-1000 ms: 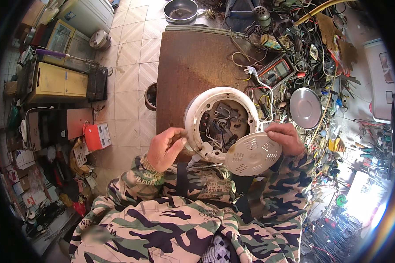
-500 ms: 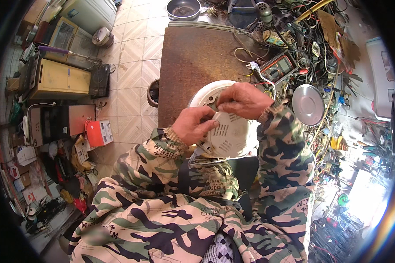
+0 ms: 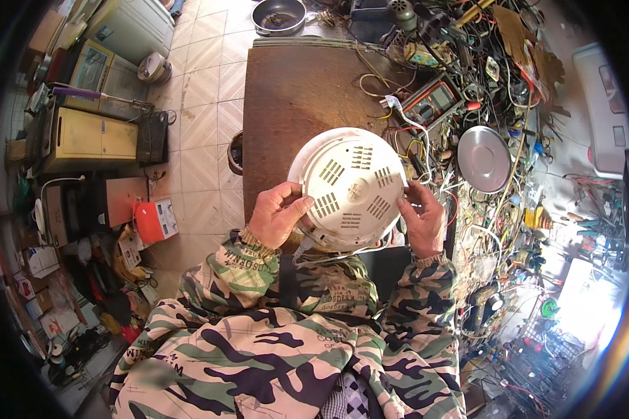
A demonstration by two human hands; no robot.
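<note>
Slotted cover (image 3: 354,184) gripped from both sides over round white housing (image 3: 298,165)

Held face up at the near end of a brown wooden table (image 3: 279,98), just above the lap, with the housing directly beneath. Clamped along its left rim by the left hand (image 3: 278,215), with thumb laid over the edge, forefinger close beside it and remaining fingers curled back, partly hidden. Clamped along its right rim by the right hand (image 3: 423,218), with thumb and forefinger set slightly apart on the edge and other fingers mostly out of sight. Cut through with six groups of narrow slots, arranged in a ring around the middle. Set a little off the housing's centre, leaving a crescent of white showing at upper left; impossible to tell whether fully seated or merely resting on top.

Dressed in camouflage sleeves (image 3: 426,293) down to the cuffs, with matching cloth spread across the lower foreground.

Strewn along the table's right side: a red-edged meter (image 3: 437,100), a white plug (image 3: 389,103) on its cord, and a heap of tangled wires (image 3: 496,84). Lying near the right hand, yet apart from it: a round silver dish (image 3: 483,160). Placed beyond the table's far edge: a dark pan (image 3: 278,17). Ranged to the left, across pale floor tiles (image 3: 199,133): a yellow cabinet (image 3: 94,136) and an orange-and-white box (image 3: 155,220).
</note>
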